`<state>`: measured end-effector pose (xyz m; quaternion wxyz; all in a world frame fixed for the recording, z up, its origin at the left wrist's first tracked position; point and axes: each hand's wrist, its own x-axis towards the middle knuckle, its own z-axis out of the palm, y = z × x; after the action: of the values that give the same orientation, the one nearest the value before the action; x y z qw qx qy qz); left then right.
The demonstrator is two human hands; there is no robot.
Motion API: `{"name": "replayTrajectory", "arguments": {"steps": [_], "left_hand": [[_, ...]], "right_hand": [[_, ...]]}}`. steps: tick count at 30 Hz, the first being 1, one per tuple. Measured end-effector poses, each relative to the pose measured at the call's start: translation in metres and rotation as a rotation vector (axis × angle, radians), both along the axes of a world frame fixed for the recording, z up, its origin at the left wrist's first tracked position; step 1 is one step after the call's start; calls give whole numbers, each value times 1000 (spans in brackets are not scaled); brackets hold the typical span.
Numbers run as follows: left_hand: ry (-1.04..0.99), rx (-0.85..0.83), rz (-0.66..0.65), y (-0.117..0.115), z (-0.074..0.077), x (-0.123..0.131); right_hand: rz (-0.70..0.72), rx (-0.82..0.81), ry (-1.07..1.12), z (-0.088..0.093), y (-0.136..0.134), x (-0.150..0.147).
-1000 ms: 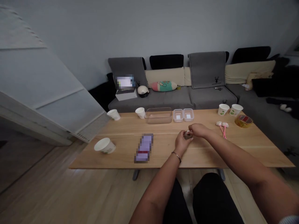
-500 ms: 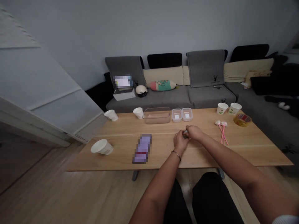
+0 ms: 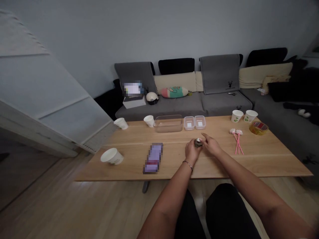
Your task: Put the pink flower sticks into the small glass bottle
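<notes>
Over the middle of the table, my left hand (image 3: 191, 150) is closed around a small dark bottle-like container (image 3: 198, 144); its fingers partly hide it. A small white top (image 3: 198, 140) shows at its upper end. My right hand (image 3: 211, 145) is just to the right, with the index finger stretched out and apart from the thumb. Its fingertips are at or very near the white top; whether they touch it I cannot tell. The container's lower part is hidden by the left hand.
A blurred-out phone (image 3: 153, 158) lies left of my hands, a paper cup (image 3: 112, 156) farther left. Behind stand a clear rectangular dish (image 3: 168, 124) and two small plastic boxes (image 3: 189, 123). To the right are pink flower-topped sticks (image 3: 238, 142), a tape roll (image 3: 258, 128) and paper cups (image 3: 237, 116).
My right hand has loosened from the container's top and shifted slightly right, its index finger now extended. The white top has come into sight. My left hand keeps its hold.
</notes>
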<state>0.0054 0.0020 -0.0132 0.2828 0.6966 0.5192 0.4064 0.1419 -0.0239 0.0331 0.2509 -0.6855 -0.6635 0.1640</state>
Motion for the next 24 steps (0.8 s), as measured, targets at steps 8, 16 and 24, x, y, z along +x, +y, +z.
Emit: {"name": "replayTrajectory", "arguments": {"steps": [8,16,24], "left_hand": [[-4,-32,-7,0,0,-6],[-296,-33,113,-24,-9,-18],[-406,-87,130,-38,-1,-29]], "right_hand": [[-141,160,341,-46,-49,21],[-199,240,475,-57,-60,13],[-224,288,548,-63,-58,14]]}}
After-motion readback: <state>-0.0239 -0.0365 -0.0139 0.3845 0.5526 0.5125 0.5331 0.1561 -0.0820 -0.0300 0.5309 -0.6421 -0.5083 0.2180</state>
